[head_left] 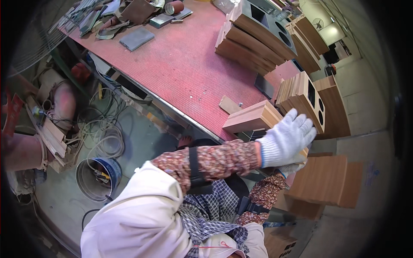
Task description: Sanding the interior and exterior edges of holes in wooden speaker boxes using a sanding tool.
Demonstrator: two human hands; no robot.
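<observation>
My left hand (pixel 287 138), in a white knitted glove, reaches across to the right at the table's near right corner. Its fingers are stretched out and lie over a light wooden box-like piece (pixel 247 119), covering part of it. Below it, my right hand (pixel 295 167) is also gloved and mostly hidden behind the left; its fingers do not show. Just beyond my fingertips stands a stack of wooden panels (pixel 297 92), whose end panel has a slot and round holes. A small wooden strip (pixel 229 105) lies beside the box-like piece.
The table has a red textured top (pixel 167 81). Stacked wooden panels (pixel 254 43) stand at its far right, brown wooden boards (pixel 320 180) at my right. A grey flat block (pixel 137 38) and sanding scraps lie far left. A metal bucket (pixel 97 178) and coiled hose (pixel 109 139) are on the floor.
</observation>
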